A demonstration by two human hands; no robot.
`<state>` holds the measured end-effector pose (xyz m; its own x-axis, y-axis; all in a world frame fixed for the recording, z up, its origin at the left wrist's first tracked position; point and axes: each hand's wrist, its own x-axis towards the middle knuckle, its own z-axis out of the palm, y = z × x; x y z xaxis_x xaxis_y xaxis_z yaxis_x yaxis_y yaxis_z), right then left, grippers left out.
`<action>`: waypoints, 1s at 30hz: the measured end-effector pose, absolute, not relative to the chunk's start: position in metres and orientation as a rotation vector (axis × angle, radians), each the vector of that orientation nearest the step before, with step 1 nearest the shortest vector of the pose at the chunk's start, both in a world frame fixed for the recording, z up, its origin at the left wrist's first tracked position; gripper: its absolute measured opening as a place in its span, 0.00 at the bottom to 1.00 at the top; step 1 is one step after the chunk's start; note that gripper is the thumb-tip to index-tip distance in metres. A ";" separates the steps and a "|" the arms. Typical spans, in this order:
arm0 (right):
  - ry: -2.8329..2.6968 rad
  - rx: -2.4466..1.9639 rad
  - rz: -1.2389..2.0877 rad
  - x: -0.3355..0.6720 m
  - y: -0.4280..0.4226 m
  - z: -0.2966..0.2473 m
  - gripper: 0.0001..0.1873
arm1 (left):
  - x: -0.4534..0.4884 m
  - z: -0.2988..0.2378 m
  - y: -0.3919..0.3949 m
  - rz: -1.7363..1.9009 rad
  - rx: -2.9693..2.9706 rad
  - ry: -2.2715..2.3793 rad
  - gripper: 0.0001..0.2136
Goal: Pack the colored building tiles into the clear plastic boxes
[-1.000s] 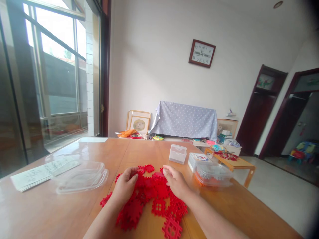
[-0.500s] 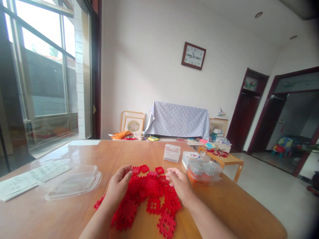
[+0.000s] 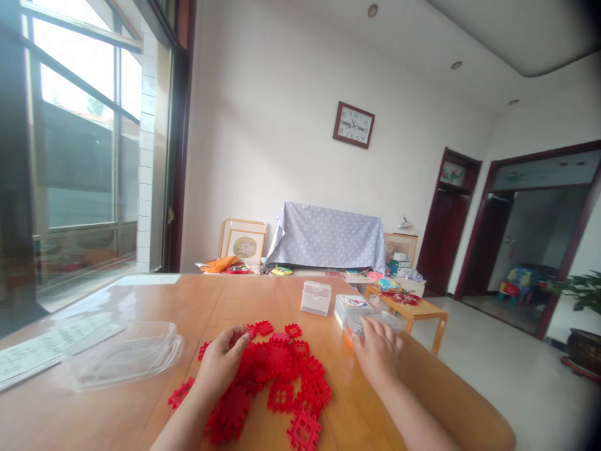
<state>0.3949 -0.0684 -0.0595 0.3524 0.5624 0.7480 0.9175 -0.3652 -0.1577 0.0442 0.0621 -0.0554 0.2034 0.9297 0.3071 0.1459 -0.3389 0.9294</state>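
A heap of red interlocking plastic tiles (image 3: 277, 376) lies on the wooden table (image 3: 141, 294) in front of me. My left hand (image 3: 218, 363) rests on the left side of the heap, fingers curled over the tiles. My right hand (image 3: 378, 351) has reached to the right and lies on a clear plastic container (image 3: 361, 321) with an orange base, fingers spread over its near side. A loose red tile (image 3: 304, 432) sits nearest to me.
A clear plastic lid (image 3: 124, 354) and printed paper sheets (image 3: 42, 347) lie at the left. A small clear lidded box (image 3: 315, 297) and a white box (image 3: 350, 305) stand beyond the tiles. A low side table (image 3: 413, 307) stands past the table's right edge.
My right hand left the red tiles and moved right onto the clear container. My left hand stayed on the heap. The camera tilted up and turned slightly.
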 end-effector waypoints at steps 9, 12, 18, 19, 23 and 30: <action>-1.373 -2.025 -0.775 0.420 -0.064 -0.061 0.13 | 0.046 -0.057 0.061 1.256 1.688 1.031 0.21; -1.415 -1.951 -0.772 0.425 -0.065 -0.062 0.14 | 0.047 -0.055 0.058 1.253 1.682 1.021 0.21; -1.475 -1.748 -0.683 0.397 -0.066 -0.040 0.15 | 0.050 -0.052 0.053 1.235 1.685 1.027 0.19; -1.495 -1.689 -0.636 0.388 -0.064 -0.035 0.15 | 0.051 -0.051 0.053 1.235 1.674 1.028 0.19; -1.549 -1.447 -0.364 0.346 -0.052 -0.026 0.13 | 0.054 -0.051 0.051 1.219 1.494 0.978 0.21; -1.585 -1.187 0.220 0.259 -0.036 -0.030 0.12 | 0.057 -0.045 0.037 1.012 0.762 0.504 0.24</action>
<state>0.2585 -0.0364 -0.0303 0.0912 0.7684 0.6334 0.5669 0.4829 -0.6674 0.0566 0.0369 -0.0445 0.4541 0.8904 -0.0322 -0.5626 0.3146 0.7645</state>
